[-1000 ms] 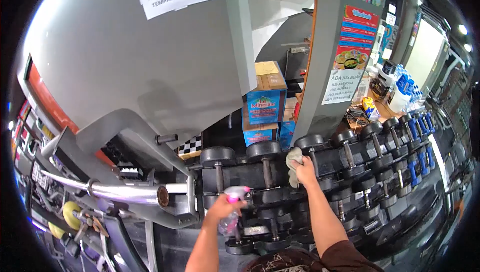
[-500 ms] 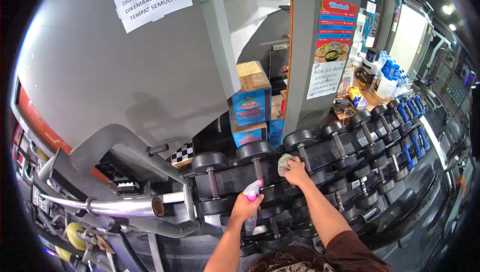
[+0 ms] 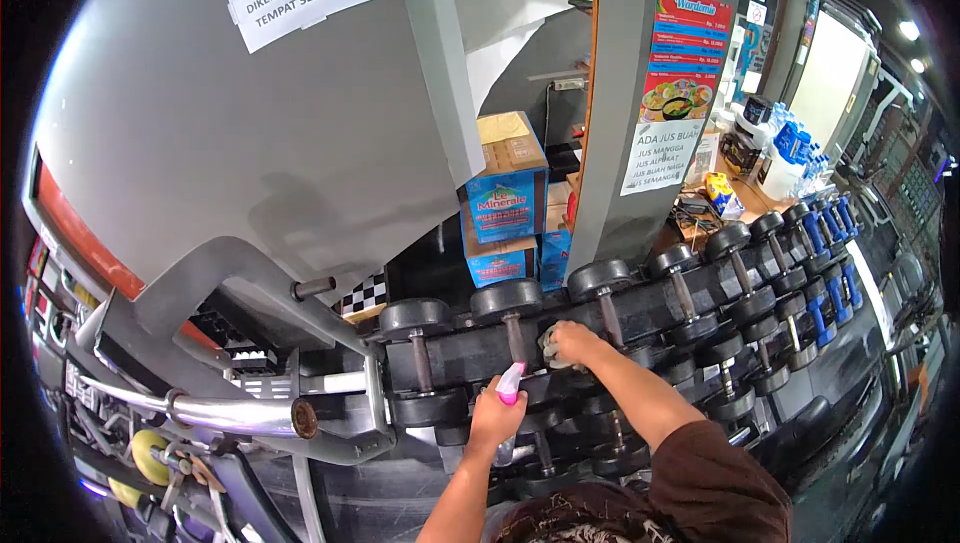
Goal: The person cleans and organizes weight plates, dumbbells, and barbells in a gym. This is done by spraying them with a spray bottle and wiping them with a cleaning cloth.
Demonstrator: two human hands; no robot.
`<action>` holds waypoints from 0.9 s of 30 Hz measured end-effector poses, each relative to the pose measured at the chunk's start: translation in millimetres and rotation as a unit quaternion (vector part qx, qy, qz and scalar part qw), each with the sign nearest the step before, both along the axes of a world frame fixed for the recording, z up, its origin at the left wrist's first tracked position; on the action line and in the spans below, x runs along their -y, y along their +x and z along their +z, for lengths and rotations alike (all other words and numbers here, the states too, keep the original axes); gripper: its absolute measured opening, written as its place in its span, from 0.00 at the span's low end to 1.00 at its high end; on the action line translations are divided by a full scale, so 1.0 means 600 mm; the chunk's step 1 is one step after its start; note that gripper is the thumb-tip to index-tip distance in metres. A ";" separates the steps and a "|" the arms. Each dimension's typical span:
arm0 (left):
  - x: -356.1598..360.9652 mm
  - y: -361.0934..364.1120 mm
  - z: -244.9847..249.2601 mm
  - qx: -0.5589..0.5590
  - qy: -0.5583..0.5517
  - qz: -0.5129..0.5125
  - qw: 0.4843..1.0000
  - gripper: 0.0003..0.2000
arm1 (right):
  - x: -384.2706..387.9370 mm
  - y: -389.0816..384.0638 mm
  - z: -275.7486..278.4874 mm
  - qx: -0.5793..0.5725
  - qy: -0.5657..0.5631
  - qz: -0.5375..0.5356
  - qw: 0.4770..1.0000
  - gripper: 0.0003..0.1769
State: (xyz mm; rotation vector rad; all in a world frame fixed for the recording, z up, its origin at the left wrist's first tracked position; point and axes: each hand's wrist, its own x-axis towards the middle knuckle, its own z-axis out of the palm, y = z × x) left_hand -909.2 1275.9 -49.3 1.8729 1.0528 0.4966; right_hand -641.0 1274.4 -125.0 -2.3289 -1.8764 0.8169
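Note:
In the head view, my left hand is wrapped round the neck of a spray bottle with a white and pink head; its clear body hangs below the fist. My right hand is closed on a light grey-green cloth, which lies against the dark rack between two dumbbells. Just left of the cloth is a black dumbbell with a metal handle. To its right sits another dumbbell. The bottle's nozzle is in front of the left dumbbell's lower end.
Rows of dumbbells on the rack run right, ending in blue ones. A machine frame with a chrome bar stands at left. Behind the rack are stacked cartons, a grey pillar and a counter with bottles.
My right hand has moved left and slightly down with the cloth, closer to the left dumbbell's handle. My left hand still holds the spray bottle, nearly in place. The view has shifted slightly.

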 end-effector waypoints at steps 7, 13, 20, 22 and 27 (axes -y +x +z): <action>0.003 0.007 0.024 -0.072 0.042 0.008 0.997 0.20 | -0.015 -0.015 0.007 0.001 0.098 0.043 0.994 0.18; 0.002 0.007 0.030 -0.025 -0.013 0.014 0.999 0.21 | -0.016 -0.002 0.089 -0.015 -0.183 0.068 0.981 0.16; 0.001 0.004 0.012 -0.018 0.034 0.019 0.999 0.22 | 0.003 -0.037 0.009 0.119 0.270 0.042 0.954 0.16; -0.004 0.009 0.010 -0.018 -0.009 0.018 1.000 0.22 | 0.009 -0.018 -0.002 0.056 0.165 0.076 0.982 0.17; -0.004 0.000 -0.009 -0.003 -0.009 0.007 1.000 0.23 | 0.005 0.028 0.034 -0.074 -0.149 0.103 0.981 0.19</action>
